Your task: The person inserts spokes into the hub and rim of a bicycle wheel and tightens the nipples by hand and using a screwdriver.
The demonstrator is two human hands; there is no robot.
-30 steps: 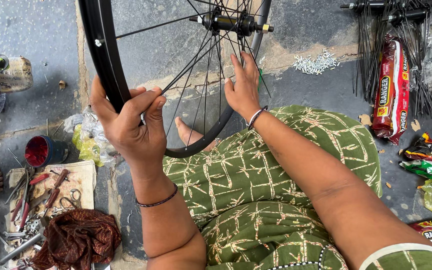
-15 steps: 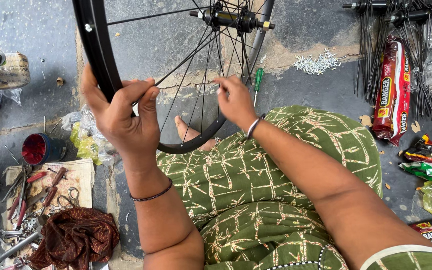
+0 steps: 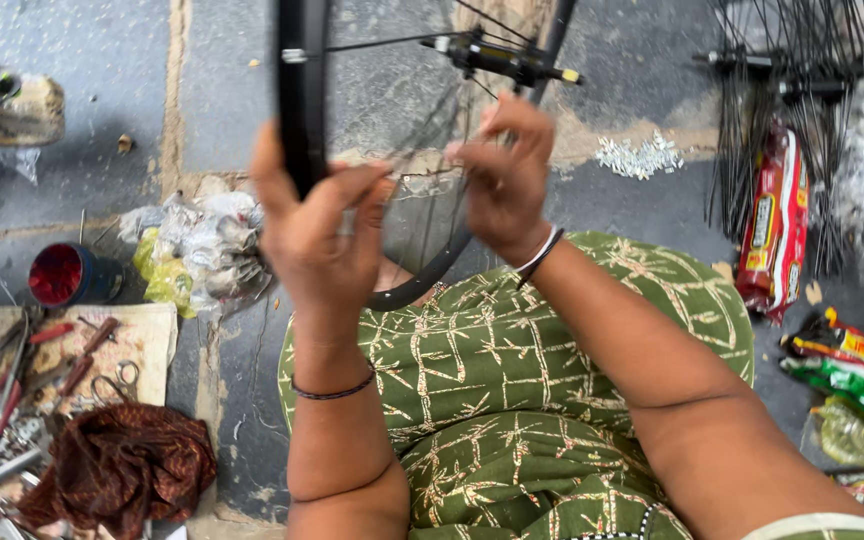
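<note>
Gripping: the left hand (image 3: 317, 235) is clenched around the black rim (image 3: 302, 90) of a bicycle wheel, fingers curled over its edge.
Right hand: the right hand (image 3: 507, 175) is raised inside the wheel with its fingertips pinched together among the thin spokes (image 3: 392, 42); the blur hides whether they clasp one.
Wheel: stands upright in front of the person, its lower curve resting on the lap in green patterned cloth (image 3: 512, 360); the hub (image 3: 497, 58) sits just above the right hand.
Floor, left: a red tin (image 3: 64, 274), crumpled plastic bags (image 3: 197, 255), tools on a board (image 3: 72, 350), a brown rag (image 3: 122, 465).
Floor, right: a bundle of loose black spokes (image 3: 782, 90), a red packet (image 3: 772, 225), a small heap of silver bits (image 3: 640, 157).
</note>
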